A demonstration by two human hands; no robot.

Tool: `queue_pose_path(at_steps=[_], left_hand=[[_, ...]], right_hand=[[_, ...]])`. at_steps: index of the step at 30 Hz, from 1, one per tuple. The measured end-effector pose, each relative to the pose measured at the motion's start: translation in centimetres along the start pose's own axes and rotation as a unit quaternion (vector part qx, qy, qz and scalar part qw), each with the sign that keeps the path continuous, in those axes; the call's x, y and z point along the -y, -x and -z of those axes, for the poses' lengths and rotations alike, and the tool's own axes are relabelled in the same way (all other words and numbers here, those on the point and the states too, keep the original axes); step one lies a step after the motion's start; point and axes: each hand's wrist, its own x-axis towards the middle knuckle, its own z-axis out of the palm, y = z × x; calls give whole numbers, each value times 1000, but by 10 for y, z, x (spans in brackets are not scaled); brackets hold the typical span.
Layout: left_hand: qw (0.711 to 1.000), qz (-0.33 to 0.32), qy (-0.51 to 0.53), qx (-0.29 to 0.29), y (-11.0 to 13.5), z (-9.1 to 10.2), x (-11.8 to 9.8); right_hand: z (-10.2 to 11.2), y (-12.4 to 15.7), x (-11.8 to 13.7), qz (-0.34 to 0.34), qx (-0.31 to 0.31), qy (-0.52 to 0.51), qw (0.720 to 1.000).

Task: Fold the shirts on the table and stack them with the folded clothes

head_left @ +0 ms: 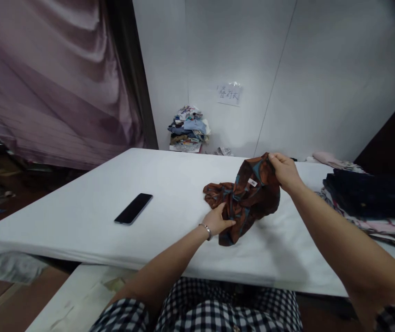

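A crumpled brown shirt [249, 198] with blue-green patches and a small white label lies bunched on the white-covered table, its right part lifted off the surface. My right hand [285, 171] pinches the raised upper edge of the cloth. Lower down on the left side, my left hand [217, 220], with a bracelet at the wrist, grips a fold of the same shirt between thumb and fingers. Some of the left fingers are hidden in the cloth. The garment's sleeves and hem cannot be made out in the bunched fabric.
A black phone [134, 209] lies on the table [169, 170] to the left. Folded dark clothes [373, 193] are stacked at the right. Behind the far edge stands a pile of mixed clothes [189, 127], near a handwritten sign [229, 94] on the wall. A pinkish curtain [62, 83] hangs at the left.
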Motion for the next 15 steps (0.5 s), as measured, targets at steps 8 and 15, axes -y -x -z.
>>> queue_pose_path(at_steps=[8,15], left_hand=[[986,-69,-86,-128,26,-24,-30],[986,57,-126,-88,-2,-18,-14]], right_hand=[[6,3,13,11,-41,-29,999],[16,1,26,28,-49,-34,998]])
